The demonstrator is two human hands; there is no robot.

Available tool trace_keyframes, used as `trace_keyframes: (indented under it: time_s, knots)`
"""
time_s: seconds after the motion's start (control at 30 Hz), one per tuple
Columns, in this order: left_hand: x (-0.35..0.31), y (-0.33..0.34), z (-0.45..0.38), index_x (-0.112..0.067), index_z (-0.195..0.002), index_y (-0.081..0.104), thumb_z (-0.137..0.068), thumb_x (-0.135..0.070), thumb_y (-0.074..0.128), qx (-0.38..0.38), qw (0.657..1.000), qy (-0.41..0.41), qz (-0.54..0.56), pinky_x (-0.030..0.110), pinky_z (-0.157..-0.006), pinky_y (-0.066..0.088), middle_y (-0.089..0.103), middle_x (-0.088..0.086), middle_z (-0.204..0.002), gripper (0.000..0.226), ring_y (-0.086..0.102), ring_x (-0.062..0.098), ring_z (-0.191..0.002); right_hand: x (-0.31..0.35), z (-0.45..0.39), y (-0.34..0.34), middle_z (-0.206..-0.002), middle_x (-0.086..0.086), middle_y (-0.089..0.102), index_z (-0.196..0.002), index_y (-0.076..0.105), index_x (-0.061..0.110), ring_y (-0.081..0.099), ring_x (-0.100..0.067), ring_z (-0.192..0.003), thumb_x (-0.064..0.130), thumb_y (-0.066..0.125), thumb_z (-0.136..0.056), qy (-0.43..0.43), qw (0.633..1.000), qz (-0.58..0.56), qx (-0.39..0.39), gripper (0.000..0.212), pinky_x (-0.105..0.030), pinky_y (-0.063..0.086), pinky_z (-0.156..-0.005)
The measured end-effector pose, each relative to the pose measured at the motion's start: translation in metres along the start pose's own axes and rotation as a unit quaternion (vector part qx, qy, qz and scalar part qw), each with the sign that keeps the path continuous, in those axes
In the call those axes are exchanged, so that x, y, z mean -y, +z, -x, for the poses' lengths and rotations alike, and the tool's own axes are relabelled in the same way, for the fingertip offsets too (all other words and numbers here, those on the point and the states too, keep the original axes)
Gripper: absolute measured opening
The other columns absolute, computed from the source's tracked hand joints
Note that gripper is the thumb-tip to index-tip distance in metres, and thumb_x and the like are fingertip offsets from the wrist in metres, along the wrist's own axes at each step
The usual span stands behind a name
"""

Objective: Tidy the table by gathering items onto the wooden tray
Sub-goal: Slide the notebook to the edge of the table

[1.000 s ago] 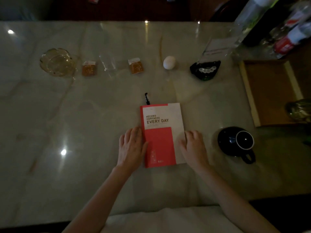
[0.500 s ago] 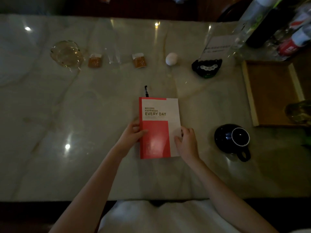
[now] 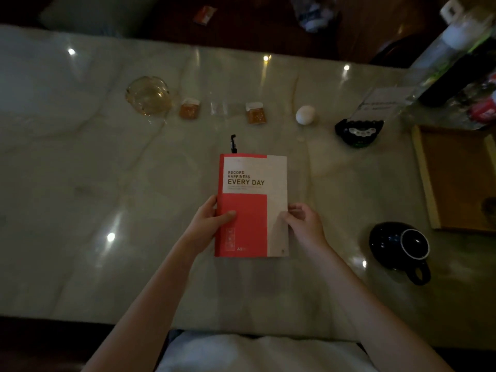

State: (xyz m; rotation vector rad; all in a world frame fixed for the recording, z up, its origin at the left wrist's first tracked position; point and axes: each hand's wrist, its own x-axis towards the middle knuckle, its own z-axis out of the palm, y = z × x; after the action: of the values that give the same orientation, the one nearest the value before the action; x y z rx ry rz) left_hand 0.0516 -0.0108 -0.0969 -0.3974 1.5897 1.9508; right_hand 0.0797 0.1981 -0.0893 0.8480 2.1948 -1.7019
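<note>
A red and white notebook (image 3: 252, 189) lies in the middle of the marble table (image 3: 94, 197). My left hand (image 3: 209, 220) grips its left edge, thumb on the red cover. My right hand (image 3: 303, 224) pinches its right edge. A black pen (image 3: 233, 143) sticks out past the notebook's top. The wooden tray (image 3: 456, 178) sits at the right edge of the table, partly out of view. A black mug (image 3: 400, 245) stands to the right of my right hand.
Along the far side stand a glass ashtray (image 3: 148, 95), two small orange packets (image 3: 190, 108) (image 3: 256, 113), a clear glass (image 3: 221, 107), a white egg (image 3: 305, 114) and a black holder (image 3: 358, 131). Bottles (image 3: 456, 49) crowd the far right corner.
Both hands went from lying flat beside the notebook to curling round its left and right edges. The camera moved closer and higher over the table.
</note>
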Motion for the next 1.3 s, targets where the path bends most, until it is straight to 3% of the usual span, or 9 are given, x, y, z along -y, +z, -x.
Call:
trace_keyframes:
  time_s: [0.1,0.27,0.6,0.7,0.77,1.03,1.13,1.2,1.3]
  knots:
    - [-0.018,-0.037,0.003,-0.01,-0.125,0.043,-0.084,0.002,0.055,0.009,1.0,0.02,0.016,0.036,-0.075,0.059,0.06,0.015,-0.113,0.044,0.065,0.026,-0.093,0.021,0.0,0.029,-0.097,-0.006,0.065,-0.091,0.057,0.017,0.062,-0.022,-0.093,0.012,0.064,-0.083,0.047,0.992,-0.106,0.045,0.012,-0.035,0.053,-0.078]
    - [-0.048,-0.116,0.012,-0.01,-0.13,0.039,-0.083,-0.001,0.057,0.024,0.999,0.036,0.003,0.036,-0.074,0.059,0.06,0.016,-0.116,0.051,0.064,0.029,-0.097,0.057,0.01,0.101,-0.086,-0.002,0.069,-0.093,0.064,0.014,0.065,-0.016,-0.08,0.007,0.062,-0.083,0.028,0.99,-0.123,0.07,0.013,-0.034,0.054,-0.076]
    - [-0.105,-0.283,0.049,-0.015,-0.123,0.044,-0.083,-0.002,0.059,0.003,0.999,0.041,-0.036,0.029,-0.066,0.059,0.065,0.006,-0.102,0.045,0.069,0.018,-0.082,0.12,0.052,0.268,-0.075,-0.002,0.064,-0.08,0.059,0.011,0.064,-0.005,-0.051,0.004,0.059,-0.085,0.012,0.993,-0.09,0.075,0.009,-0.017,0.051,-0.043]
    - [-0.113,-0.324,0.055,-0.017,-0.123,0.046,-0.083,-0.003,0.059,-0.006,0.999,0.038,-0.032,0.032,-0.068,0.059,0.065,0.007,-0.103,0.044,0.068,0.021,-0.086,0.133,0.057,0.309,-0.074,-0.002,0.062,-0.091,0.057,0.007,0.061,-0.011,-0.058,0.001,0.057,-0.086,0.012,0.993,-0.086,0.082,0.007,-0.017,0.051,-0.041]
    - [-0.118,-0.347,0.06,-0.017,-0.123,0.046,-0.083,-0.003,0.059,-0.016,0.999,0.037,-0.027,0.033,-0.07,0.06,0.064,0.007,-0.104,0.044,0.067,0.024,-0.088,0.141,0.057,0.331,-0.073,-0.001,0.062,-0.084,0.057,0.008,0.06,-0.009,-0.057,0.0,0.057,-0.085,0.008,0.993,-0.074,0.092,0.008,-0.019,0.052,-0.042]
    - [-0.123,-0.406,0.072,-0.013,-0.124,0.047,-0.083,-0.006,0.06,-0.088,0.996,0.027,-0.02,0.029,-0.064,0.059,0.065,0.009,-0.101,0.043,0.066,0.024,-0.084,0.167,0.052,0.395,-0.076,-0.002,0.063,-0.074,0.053,0.013,0.061,-0.013,-0.067,0.001,0.058,-0.085,-0.013,0.99,-0.023,0.136,0.018,-0.024,0.054,-0.048]
    - [-0.122,-0.421,0.072,-0.008,-0.122,0.049,-0.08,-0.01,0.066,-0.143,0.988,0.024,-0.049,0.035,-0.07,0.057,0.066,0.01,-0.099,0.046,0.067,0.026,-0.084,0.172,0.047,0.411,-0.075,-0.001,0.063,-0.073,0.054,0.014,0.061,-0.011,-0.068,0.002,0.06,-0.084,-0.024,0.99,0.0,0.141,0.018,-0.03,0.054,-0.058]
    - [-0.125,-0.431,0.072,-0.006,-0.118,0.052,-0.077,-0.013,0.069,-0.19,0.979,0.032,-0.066,0.04,-0.076,0.055,0.066,0.011,-0.1,0.044,0.066,0.027,-0.085,0.176,0.047,0.424,-0.074,0.0,0.062,-0.072,0.053,0.014,0.06,-0.011,-0.066,0.002,0.06,-0.084,-0.031,0.989,0.003,0.143,0.018,-0.028,0.054,-0.056]
    - [-0.134,-0.449,0.076,-0.005,-0.115,0.053,-0.076,-0.014,0.07,-0.228,0.97,0.043,-0.075,0.03,-0.067,0.055,0.066,0.006,-0.092,0.043,0.066,0.02,-0.077,0.182,0.051,0.449,-0.075,-0.004,0.063,-0.072,0.051,0.014,0.061,-0.012,-0.065,0.002,0.061,-0.084,-0.028,0.99,-0.011,0.141,0.019,-0.026,0.053,-0.051]
